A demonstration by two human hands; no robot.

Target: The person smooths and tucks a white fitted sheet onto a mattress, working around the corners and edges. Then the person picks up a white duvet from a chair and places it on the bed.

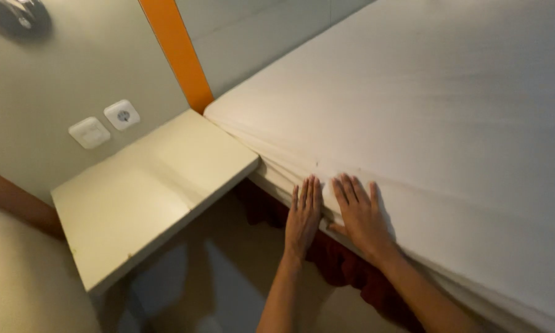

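Note:
A mattress covered by a white sheet (425,105) fills the right side of the head view. My left hand (303,217) lies flat against the mattress's side edge, fingers together and pointing up. Beside it, my right hand (361,217) presses flat on the sheet at the top edge, fingers slightly spread. Neither hand holds anything. Folds of sheet (277,161) run along the edge just above my fingertips. A dark red bed base (345,268) shows under the mattress.
A cream wall-mounted bedside shelf (148,191) juts out left of the mattress corner. Above it the wall carries a light switch (89,132) and a socket (122,115). An orange vertical strip (179,52) runs up the wall.

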